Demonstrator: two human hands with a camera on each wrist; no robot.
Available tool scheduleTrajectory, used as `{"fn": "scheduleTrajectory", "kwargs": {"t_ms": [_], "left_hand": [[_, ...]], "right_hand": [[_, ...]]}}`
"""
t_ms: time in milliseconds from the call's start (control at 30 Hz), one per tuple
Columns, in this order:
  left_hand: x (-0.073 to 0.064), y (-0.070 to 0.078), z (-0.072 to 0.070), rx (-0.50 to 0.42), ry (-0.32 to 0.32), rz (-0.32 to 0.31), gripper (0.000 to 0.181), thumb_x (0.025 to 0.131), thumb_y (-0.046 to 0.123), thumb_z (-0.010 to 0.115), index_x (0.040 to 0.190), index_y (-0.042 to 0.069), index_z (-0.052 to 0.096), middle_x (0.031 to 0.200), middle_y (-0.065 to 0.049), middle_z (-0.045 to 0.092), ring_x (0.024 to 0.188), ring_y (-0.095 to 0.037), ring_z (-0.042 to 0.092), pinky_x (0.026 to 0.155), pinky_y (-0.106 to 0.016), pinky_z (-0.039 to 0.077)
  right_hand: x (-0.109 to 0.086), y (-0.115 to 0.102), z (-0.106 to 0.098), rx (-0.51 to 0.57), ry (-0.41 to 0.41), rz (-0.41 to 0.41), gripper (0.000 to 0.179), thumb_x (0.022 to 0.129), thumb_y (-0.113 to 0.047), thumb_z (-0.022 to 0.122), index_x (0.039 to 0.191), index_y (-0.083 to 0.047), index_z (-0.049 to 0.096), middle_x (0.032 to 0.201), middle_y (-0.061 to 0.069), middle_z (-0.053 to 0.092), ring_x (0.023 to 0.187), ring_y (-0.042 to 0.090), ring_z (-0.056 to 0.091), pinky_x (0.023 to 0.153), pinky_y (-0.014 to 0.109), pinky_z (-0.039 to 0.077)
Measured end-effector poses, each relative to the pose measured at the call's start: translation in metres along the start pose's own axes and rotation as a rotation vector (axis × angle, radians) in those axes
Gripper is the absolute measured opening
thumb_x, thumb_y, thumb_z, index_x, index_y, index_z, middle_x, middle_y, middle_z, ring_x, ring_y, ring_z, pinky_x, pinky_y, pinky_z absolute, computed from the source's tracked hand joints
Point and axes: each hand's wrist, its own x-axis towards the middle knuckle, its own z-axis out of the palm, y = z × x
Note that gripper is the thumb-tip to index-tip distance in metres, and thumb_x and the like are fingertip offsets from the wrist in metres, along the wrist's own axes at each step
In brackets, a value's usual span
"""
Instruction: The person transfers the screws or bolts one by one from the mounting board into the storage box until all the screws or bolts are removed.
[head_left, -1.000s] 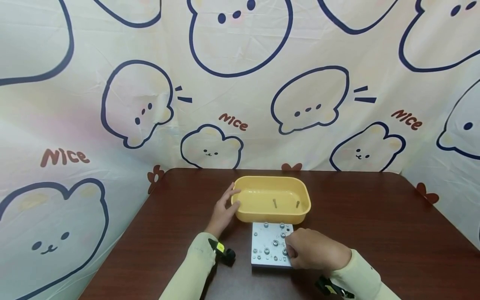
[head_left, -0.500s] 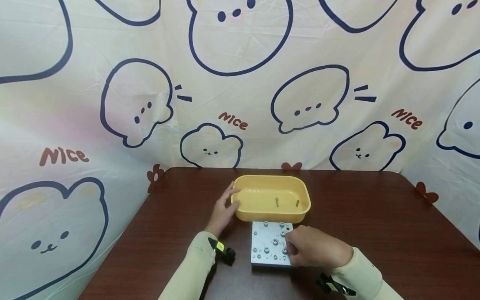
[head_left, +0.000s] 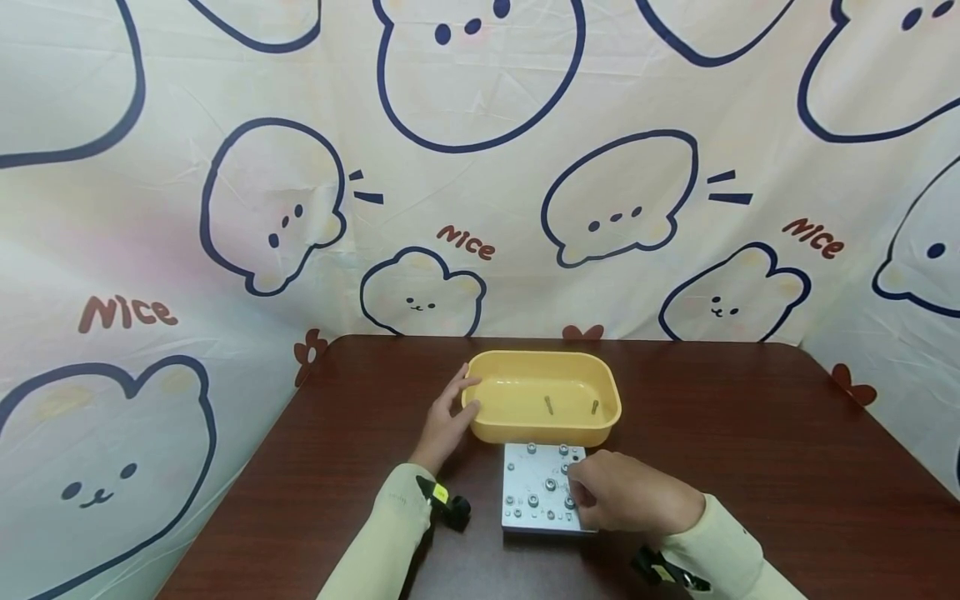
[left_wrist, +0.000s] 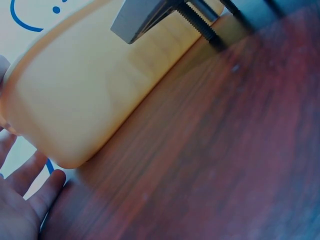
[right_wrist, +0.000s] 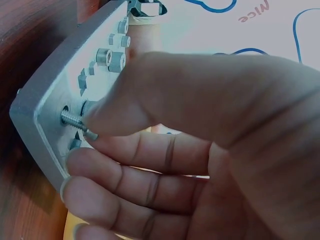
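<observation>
My right hand (head_left: 637, 492) pinches a small threaded screw (right_wrist: 74, 120) between thumb and forefinger. The screw stands at a hole near the right edge of a silver metal plate (head_left: 525, 479), and the fingertips hide part of it. Several bolt heads (right_wrist: 117, 61) project from the plate's face. My left hand (head_left: 444, 423) rests at the left end of a yellow bin (head_left: 540, 437), its fingertips touching the rim and its fingers fairly straight. Inside the bin lie two loose screws, a longer one (head_left: 549, 406) and a shorter one (head_left: 595, 407).
The bin stands directly behind the plate on a dark brown wooden table (head_left: 720, 417). In the left wrist view, threaded shanks (left_wrist: 197, 25) extend below the plate. A patterned curtain (head_left: 510, 192) surrounds the table's back and sides.
My right fingertips shift slightly at the screw while staying by the plate's right edge. The longer screw in the bin rolls a little right, then back left. The left hand keeps its place.
</observation>
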Motion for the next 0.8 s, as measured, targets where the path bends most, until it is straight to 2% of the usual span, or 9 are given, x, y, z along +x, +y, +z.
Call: {"fn": "scheduleTrajectory", "kwargs": {"t_ms": [267, 800], "left_hand": [[-0.0013, 0.0019, 0.0000, -0.006, 0.001, 0.001, 0.035, 0.093, 0.026, 0.060, 0.128, 0.031, 0.059, 0.149, 0.028, 0.029, 0.144, -0.011, 0.021, 0.115, -0.053, 0.018], [-0.0010, 0.0015, 0.0007, -0.002, 0.009, -0.002, 0.035, 0.092, 0.027, 0.060, 0.127, 0.033, 0.059, 0.150, 0.028, 0.029, 0.144, -0.012, 0.021, 0.115, -0.054, 0.019]], "right_hand": [[-0.0001, 0.0018, 0.0014, -0.025, 0.027, 0.009, 0.017, 0.079, -0.014, 0.071, 0.071, -0.021, 0.057, 0.060, -0.008, 0.052, 0.050, 0.007, 0.046, 0.044, 0.022, 0.037], [-0.0018, 0.0018, 0.0004, -0.024, 0.066, -0.040, 0.019, 0.076, -0.013, 0.069, 0.068, -0.021, 0.055, 0.058, -0.010, 0.050, 0.048, 0.005, 0.044, 0.043, 0.021, 0.034]]}}
